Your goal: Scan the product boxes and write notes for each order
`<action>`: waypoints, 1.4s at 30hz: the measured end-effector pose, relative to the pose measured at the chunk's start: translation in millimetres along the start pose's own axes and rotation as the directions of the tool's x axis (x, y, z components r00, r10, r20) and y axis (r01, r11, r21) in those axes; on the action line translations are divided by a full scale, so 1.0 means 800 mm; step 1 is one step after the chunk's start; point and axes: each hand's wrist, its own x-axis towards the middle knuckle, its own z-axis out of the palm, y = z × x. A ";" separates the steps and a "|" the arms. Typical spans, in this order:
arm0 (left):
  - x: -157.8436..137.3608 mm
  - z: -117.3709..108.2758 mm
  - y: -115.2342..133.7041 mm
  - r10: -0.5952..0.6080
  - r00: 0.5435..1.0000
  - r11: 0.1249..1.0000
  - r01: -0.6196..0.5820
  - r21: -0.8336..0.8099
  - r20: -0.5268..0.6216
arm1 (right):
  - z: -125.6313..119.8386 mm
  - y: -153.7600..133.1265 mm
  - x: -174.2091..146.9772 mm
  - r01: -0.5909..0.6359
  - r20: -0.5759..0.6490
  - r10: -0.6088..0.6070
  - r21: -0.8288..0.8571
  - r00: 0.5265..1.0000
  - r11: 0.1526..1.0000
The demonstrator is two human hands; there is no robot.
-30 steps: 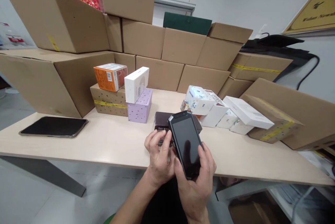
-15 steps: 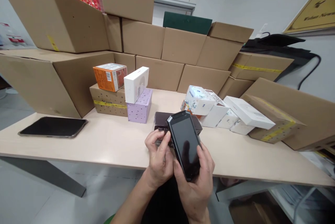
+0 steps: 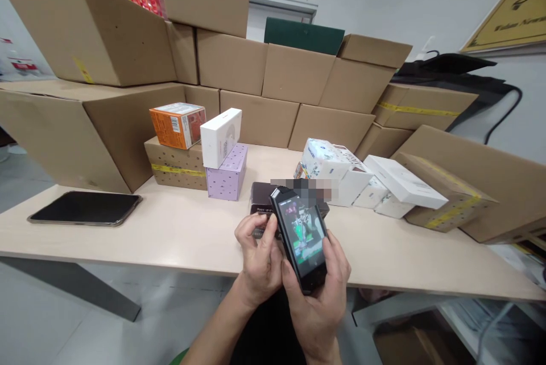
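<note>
My right hand (image 3: 319, 302) is closed around the lower part of a black rugged smartphone (image 3: 301, 234), thumb on one side and fingers on the other. Its screen is lit, with a clock reading 15:22 over a colourful picture. My left hand (image 3: 261, 260) has its fingers curled, thumb and forefinger tips pinched at the phone's upper left edge. Behind the phone, partly hidden by it, a dark box (image 3: 260, 197) rests on the table. A blurred patch covers the phone's top right corner.
Another phone (image 3: 85, 207), dark-screened, lies flat on the table (image 3: 183, 234) at left. An orange box (image 3: 177, 125), a white box (image 3: 220, 137) and a lilac box (image 3: 226, 174) are stacked behind. Several white boxes (image 3: 405, 183) sit at right. Cardboard cartons (image 3: 260, 117) line the back.
The screen of the phone in my hands has gone from black to lit, with the clock now on it. Both hands have kept nearly the same position.
</note>
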 end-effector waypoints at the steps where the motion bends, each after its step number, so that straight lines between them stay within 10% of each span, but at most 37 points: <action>1: 0.000 0.000 0.000 0.000 1.000 1.000 0.000 -0.002 0.005 | 0.000 0.000 0.000 -0.001 -0.001 0.001 0.000 1.000 1.000; 11: 0.000 0.006 -0.001 -0.217 0.967 0.976 0.219 0.003 -0.135 | -0.030 0.049 0.006 -0.138 -0.128 0.110 -0.234 0.986 0.962; 21: 0.000 0.011 -0.017 -0.698 0.713 0.669 0.683 -0.294 0.066 | -0.091 0.179 0.028 -0.187 0.022 0.287 -0.709 0.958 0.680; 31: 0.004 0.011 -0.013 -0.672 0.722 0.667 0.686 -0.292 0.161 | -0.082 0.208 0.045 -0.217 0.115 0.556 -0.841 0.823 0.496; 36: 0.002 0.011 -0.012 -0.670 0.727 0.676 0.681 -0.282 0.152 | -0.066 0.161 0.080 -0.182 0.300 0.369 -0.504 0.880 0.844; 42: 0.002 0.010 -0.016 -0.668 0.726 0.673 0.684 -0.282 0.167 | -0.020 0.114 0.136 -0.350 0.715 0.259 -0.022 0.649 0.936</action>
